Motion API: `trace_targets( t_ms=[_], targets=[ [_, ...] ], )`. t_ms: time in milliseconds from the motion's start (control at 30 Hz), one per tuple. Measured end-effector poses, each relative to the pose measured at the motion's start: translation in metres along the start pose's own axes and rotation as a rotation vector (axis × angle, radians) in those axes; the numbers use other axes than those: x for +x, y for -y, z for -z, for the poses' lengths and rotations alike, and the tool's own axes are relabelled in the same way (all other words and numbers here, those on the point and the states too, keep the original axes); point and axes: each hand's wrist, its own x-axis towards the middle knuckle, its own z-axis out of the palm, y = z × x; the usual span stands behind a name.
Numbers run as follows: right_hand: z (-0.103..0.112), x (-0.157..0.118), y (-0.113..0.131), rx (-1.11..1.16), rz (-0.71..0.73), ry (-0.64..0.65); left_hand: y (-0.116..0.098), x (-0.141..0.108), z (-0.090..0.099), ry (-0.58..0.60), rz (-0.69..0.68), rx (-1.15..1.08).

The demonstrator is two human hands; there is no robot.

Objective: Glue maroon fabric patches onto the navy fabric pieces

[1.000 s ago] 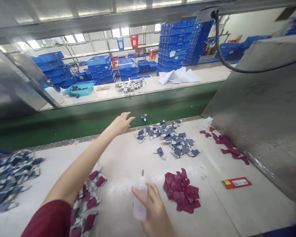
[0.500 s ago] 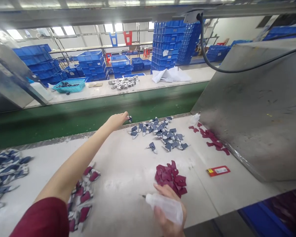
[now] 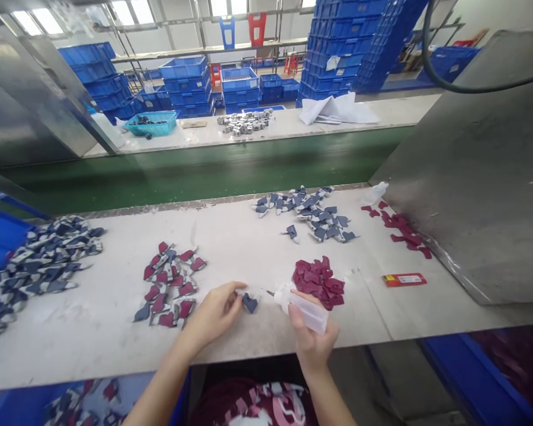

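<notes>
Two grips: left hand (image 3: 217,309) holds navy piece (image 3: 250,303), right hand (image 3: 314,343) bottle (image 3: 311,313); packet label (image 3: 410,279) illegible.

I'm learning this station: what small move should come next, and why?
Probably ease the bottle toward the navy piece: the right hand holds the bottle with its thin tip pointing roughly toward that piece, which the left hand holds, and a gap separates tip and piece.

This was a factory workshop, as shown by the green conveyor belt (image 3: 231,168) running between long pale tables (image 3: 124,352), the heaps of small navy-and-grey parts (image 3: 323,216) and maroon pieces (image 3: 317,281), and, beyond, the tall stacks of blue plastic crates (image 3: 344,46) and the long shelf (image 3: 160,55) below a row of windows (image 3: 133,12).
</notes>
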Motion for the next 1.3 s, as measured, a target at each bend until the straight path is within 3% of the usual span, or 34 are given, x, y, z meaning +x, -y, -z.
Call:
trace_targets(
  t_ms=[200,533,933,1300],
  targets=[
    [0.0,-0.006,-0.006,-0.032,0.02,-0.048,0.014,-0.008,-0.017,-0.016,-0.07,-0.1],
    [-0.003,-0.005,-0.01,-0.128,0.108,0.006,0.032,-0.009,-0.036,-0.307,-0.202,-0.12],
    [-0.003,-0.001,-0.004,-0.206,0.195,0.059,0.033,-0.009,-0.033,-0.281,-0.202,-0.15],
    [-0.003,-0.003,-0.013,-0.208,0.146,0.025,0.034,-0.008,-0.034,-0.282,-0.192,-0.139]
  ],
)
